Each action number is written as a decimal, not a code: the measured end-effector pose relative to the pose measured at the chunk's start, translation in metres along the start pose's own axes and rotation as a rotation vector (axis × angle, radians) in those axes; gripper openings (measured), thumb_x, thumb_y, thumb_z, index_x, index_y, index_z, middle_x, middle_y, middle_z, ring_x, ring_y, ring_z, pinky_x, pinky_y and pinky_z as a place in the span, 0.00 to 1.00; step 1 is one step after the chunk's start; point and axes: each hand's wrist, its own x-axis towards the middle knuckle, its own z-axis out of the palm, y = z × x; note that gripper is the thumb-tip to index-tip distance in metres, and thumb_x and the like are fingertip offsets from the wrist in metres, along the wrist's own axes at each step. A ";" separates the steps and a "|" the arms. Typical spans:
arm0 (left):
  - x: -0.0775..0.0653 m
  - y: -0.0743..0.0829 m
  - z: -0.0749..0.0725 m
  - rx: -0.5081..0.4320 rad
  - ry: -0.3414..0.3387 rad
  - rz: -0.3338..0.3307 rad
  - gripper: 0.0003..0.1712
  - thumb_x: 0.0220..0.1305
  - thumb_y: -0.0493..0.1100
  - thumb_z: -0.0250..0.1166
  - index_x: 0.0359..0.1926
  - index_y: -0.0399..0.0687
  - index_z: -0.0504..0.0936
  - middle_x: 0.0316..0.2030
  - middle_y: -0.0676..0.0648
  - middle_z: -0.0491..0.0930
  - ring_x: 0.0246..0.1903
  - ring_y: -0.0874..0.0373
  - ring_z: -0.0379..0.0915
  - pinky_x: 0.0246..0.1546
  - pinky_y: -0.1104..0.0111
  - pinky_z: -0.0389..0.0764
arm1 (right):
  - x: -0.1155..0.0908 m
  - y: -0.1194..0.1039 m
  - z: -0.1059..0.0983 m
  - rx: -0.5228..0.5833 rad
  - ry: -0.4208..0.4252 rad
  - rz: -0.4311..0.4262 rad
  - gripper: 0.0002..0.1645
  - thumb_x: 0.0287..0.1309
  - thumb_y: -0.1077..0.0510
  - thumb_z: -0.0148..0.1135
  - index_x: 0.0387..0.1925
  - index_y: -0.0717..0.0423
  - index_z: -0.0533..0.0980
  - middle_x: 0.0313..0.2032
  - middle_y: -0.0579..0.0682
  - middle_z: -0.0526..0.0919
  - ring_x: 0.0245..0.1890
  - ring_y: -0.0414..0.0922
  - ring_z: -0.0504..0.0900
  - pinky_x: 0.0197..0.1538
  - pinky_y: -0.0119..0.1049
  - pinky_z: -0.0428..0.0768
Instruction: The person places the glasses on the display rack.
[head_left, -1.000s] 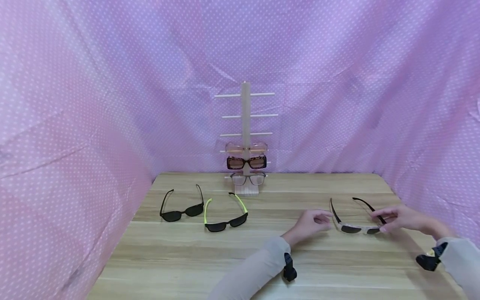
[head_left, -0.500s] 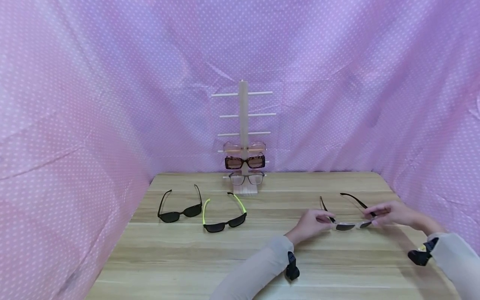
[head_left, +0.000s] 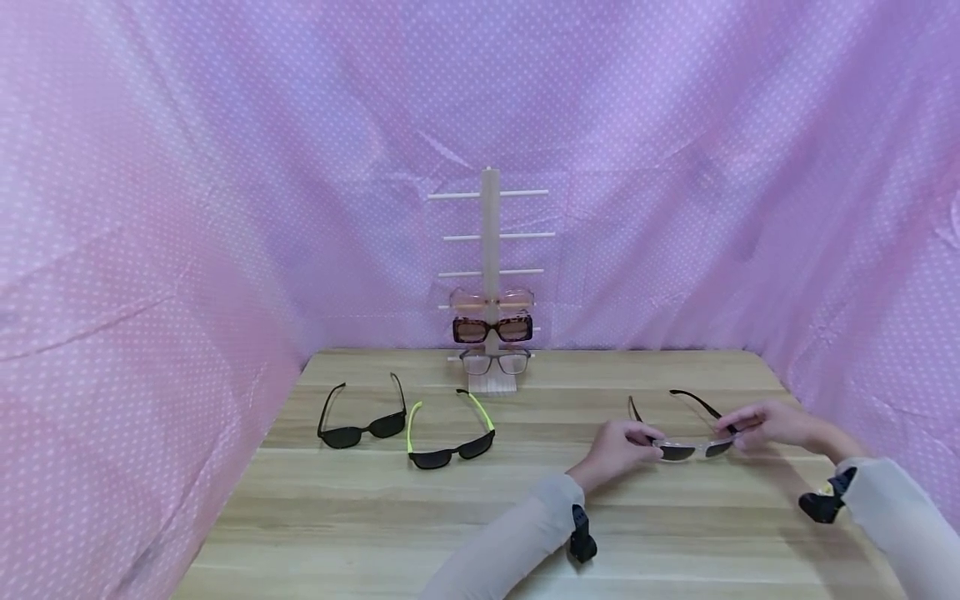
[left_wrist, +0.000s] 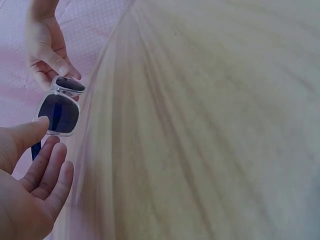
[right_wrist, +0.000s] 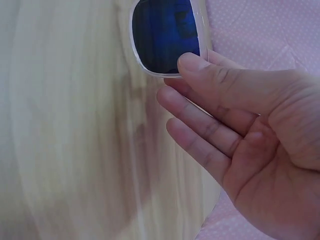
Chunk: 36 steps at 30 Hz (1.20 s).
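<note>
Your left hand and right hand, both in a pinch on opposite ends of those clear-fronted shades

No words, letters, numbers or signs can be read here. I can't find any to read on the tall glasses stand, on the glasses hanging on it, on the dark sunglasses to its left, or on the clear-framed sunglasses to its right.
</note>
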 end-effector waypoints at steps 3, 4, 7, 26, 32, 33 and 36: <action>0.001 0.000 -0.003 0.009 0.030 -0.025 0.11 0.58 0.36 0.76 0.43 0.49 0.92 0.31 0.52 0.89 0.27 0.77 0.73 0.31 0.82 0.78 | 0.005 -0.003 -0.001 0.018 -0.018 -0.018 0.22 0.64 0.66 0.65 0.57 0.74 0.77 0.51 0.51 0.89 0.49 0.27 0.83 0.50 0.20 0.78; 0.002 0.000 -0.005 0.007 0.034 -0.028 0.11 0.59 0.36 0.75 0.43 0.49 0.92 0.32 0.52 0.89 0.27 0.77 0.73 0.31 0.83 0.77 | 0.007 -0.004 -0.001 0.020 -0.021 -0.019 0.22 0.64 0.66 0.65 0.58 0.73 0.77 0.52 0.52 0.89 0.50 0.27 0.83 0.50 0.20 0.78; 0.002 -0.001 -0.010 0.005 0.047 -0.018 0.10 0.60 0.35 0.74 0.43 0.47 0.92 0.35 0.50 0.90 0.28 0.76 0.74 0.32 0.83 0.77 | 0.012 -0.007 -0.002 0.025 -0.034 -0.028 0.23 0.64 0.66 0.65 0.58 0.73 0.76 0.52 0.55 0.88 0.50 0.29 0.83 0.51 0.19 0.77; 0.008 -0.009 -0.068 -0.070 0.088 0.001 0.08 0.64 0.34 0.70 0.44 0.40 0.90 0.43 0.44 0.90 0.33 0.70 0.78 0.34 0.79 0.80 | 0.042 -0.033 0.003 0.037 0.006 -0.044 0.23 0.67 0.63 0.63 0.61 0.71 0.75 0.55 0.58 0.86 0.52 0.30 0.82 0.54 0.22 0.76; 0.009 -0.005 -0.095 -0.137 0.091 -0.030 0.10 0.65 0.35 0.70 0.46 0.39 0.90 0.46 0.43 0.89 0.34 0.71 0.80 0.40 0.62 0.89 | 0.054 -0.049 0.006 0.056 0.089 -0.011 0.23 0.67 0.60 0.65 0.62 0.62 0.78 0.56 0.53 0.86 0.54 0.27 0.81 0.55 0.22 0.77; 0.009 -0.004 -0.100 -0.148 0.093 -0.033 0.10 0.65 0.35 0.70 0.47 0.39 0.89 0.46 0.43 0.89 0.35 0.71 0.80 0.40 0.63 0.89 | 0.056 -0.051 0.007 0.066 0.102 -0.014 0.23 0.67 0.59 0.65 0.62 0.61 0.78 0.56 0.53 0.86 0.54 0.27 0.81 0.55 0.22 0.77; 0.010 0.000 -0.111 -0.160 0.115 -0.027 0.11 0.64 0.35 0.70 0.48 0.38 0.89 0.46 0.40 0.89 0.34 0.71 0.80 0.38 0.71 0.87 | 0.061 -0.057 0.009 0.102 0.135 -0.027 0.25 0.67 0.59 0.65 0.63 0.62 0.77 0.56 0.52 0.86 0.55 0.27 0.80 0.55 0.22 0.77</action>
